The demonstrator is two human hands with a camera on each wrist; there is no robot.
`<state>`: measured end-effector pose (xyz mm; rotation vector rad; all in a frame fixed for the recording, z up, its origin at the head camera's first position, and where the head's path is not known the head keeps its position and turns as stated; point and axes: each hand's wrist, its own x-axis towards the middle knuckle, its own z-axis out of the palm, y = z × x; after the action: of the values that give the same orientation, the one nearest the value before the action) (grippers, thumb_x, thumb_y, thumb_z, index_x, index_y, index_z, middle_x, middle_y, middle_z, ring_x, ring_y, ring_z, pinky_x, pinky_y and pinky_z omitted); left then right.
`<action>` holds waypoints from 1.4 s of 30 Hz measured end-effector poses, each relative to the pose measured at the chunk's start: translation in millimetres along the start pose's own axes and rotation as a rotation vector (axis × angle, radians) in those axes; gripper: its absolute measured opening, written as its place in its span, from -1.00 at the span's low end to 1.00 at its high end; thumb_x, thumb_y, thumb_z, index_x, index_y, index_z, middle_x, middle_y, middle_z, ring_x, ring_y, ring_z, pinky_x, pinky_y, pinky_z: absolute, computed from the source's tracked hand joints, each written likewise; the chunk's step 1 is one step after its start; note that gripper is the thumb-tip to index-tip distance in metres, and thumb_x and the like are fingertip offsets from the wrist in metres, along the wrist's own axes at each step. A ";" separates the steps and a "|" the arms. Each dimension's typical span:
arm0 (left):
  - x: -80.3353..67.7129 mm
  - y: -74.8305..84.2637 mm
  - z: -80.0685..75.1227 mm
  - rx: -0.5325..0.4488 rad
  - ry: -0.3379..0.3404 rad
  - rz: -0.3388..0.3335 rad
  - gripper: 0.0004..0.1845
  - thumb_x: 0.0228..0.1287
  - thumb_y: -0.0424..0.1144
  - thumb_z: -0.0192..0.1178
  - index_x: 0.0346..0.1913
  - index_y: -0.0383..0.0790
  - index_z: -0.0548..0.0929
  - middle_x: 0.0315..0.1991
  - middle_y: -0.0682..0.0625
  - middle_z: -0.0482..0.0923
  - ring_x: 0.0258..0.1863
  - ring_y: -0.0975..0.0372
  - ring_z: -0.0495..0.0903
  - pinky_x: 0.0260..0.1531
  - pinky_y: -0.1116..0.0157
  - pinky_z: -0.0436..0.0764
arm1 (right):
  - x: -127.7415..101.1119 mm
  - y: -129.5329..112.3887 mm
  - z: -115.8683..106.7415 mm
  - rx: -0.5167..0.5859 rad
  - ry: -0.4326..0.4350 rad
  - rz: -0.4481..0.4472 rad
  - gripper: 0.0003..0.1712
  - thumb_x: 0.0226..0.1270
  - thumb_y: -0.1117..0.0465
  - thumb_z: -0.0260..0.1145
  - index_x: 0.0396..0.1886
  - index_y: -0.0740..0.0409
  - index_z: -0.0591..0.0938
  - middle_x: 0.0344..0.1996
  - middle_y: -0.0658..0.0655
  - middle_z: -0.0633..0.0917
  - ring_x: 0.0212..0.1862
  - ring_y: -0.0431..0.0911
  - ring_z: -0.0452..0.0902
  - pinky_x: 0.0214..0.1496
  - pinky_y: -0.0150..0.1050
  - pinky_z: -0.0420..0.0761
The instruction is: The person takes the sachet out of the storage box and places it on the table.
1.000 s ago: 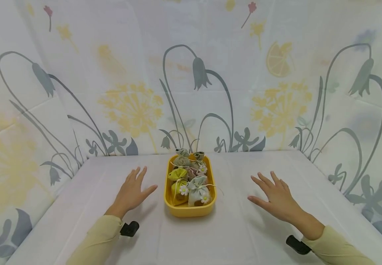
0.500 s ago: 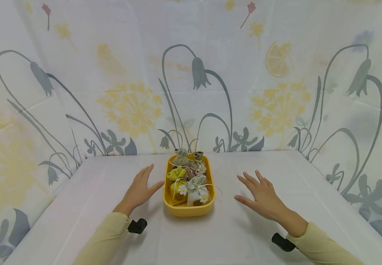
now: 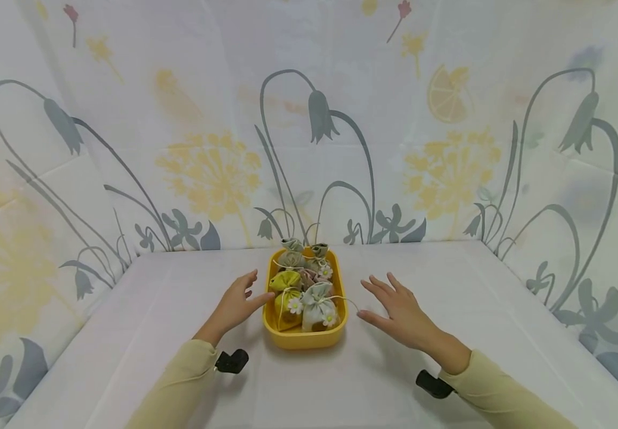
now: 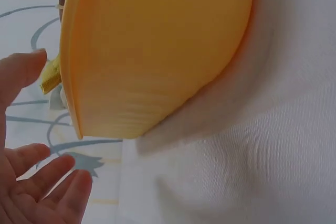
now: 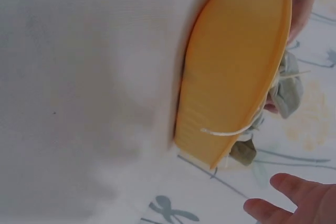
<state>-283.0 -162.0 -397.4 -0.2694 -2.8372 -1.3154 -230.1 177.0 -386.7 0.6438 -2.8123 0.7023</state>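
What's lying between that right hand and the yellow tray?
Mostly bare white cloth. In the head view, only a thin string trailing over the tray edge reaches toward the right hand; the hand is not touching the tray.

A yellow tray (image 5: 231, 72) of small pouches (image 5: 287, 85) sits on white cloth (image 5: 79, 87).

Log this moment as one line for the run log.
left hand: open, beside yellow tray | right hand: open, beside tray | tray: on white table, full of small cloth pouches
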 end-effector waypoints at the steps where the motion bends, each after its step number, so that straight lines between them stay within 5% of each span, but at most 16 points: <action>1: 0.0 0.7 0.5 -0.015 -0.005 -0.005 -0.12 0.18 0.04 0.24 0.38 -0.40 0.12 0.30 -0.33 0.20 0.23 -0.12 0.28 0.15 0.01 0.37 | 1.6 -2.0 0.4 0.012 -0.007 0.003 -0.19 0.25 -0.28 0.12 0.36 0.09 0.31 0.33 0.22 0.28 0.39 0.28 -0.16 0.26 0.35 -0.04; 9: 0.0 3.1 5.4 -0.123 -0.010 -0.059 -0.30 0.19 -0.14 0.27 0.30 -0.41 0.29 0.11 -0.24 0.46 0.10 -0.04 0.46 0.01 0.09 0.52 | 11.2 -15.5 2.4 0.109 -0.044 0.008 -0.19 0.27 -0.23 0.14 0.37 0.13 0.28 0.34 0.22 0.26 0.40 0.24 -0.18 0.27 0.35 -0.06; 20: 2.3 -3.3 8.8 -0.325 0.008 -0.090 -0.43 0.12 -0.32 0.33 0.20 -0.40 0.44 0.02 -0.27 0.50 -0.14 0.02 0.61 -0.29 0.23 0.66 | 26.8 -23.4 5.1 0.239 -0.105 0.054 -0.19 0.28 -0.23 0.13 0.37 0.15 0.27 0.34 0.27 0.25 0.39 0.21 -0.05 0.30 0.26 0.06; 33: 4.1 -6.8 10.9 -0.387 -0.004 -0.148 -0.42 0.13 -0.28 0.32 0.22 -0.34 0.42 -0.04 -0.27 0.49 -0.28 0.10 0.64 -0.28 0.23 0.66 | 52.6 -28.5 11.3 0.467 -0.142 0.026 -0.41 0.26 0.10 0.30 0.23 0.25 0.42 0.16 0.22 0.48 0.21 0.16 0.34 0.21 0.02 0.37; 42: 2.4 -5.5 10.0 -0.388 0.004 -0.155 -0.42 0.12 -0.27 0.33 0.22 -0.34 0.43 -0.05 -0.25 0.50 -0.26 0.11 0.63 -0.28 0.23 0.66 | 67.0 -33.1 18.0 0.581 -0.201 0.084 -0.54 0.25 0.16 0.30 0.12 0.23 0.52 -0.09 0.11 0.61 -0.05 -0.05 0.52 -0.05 -0.19 0.59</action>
<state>-285.5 -157.5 -407.9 -0.0455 -2.6220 -1.8909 -276.1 117.4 -371.3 0.7127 -2.8169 1.5810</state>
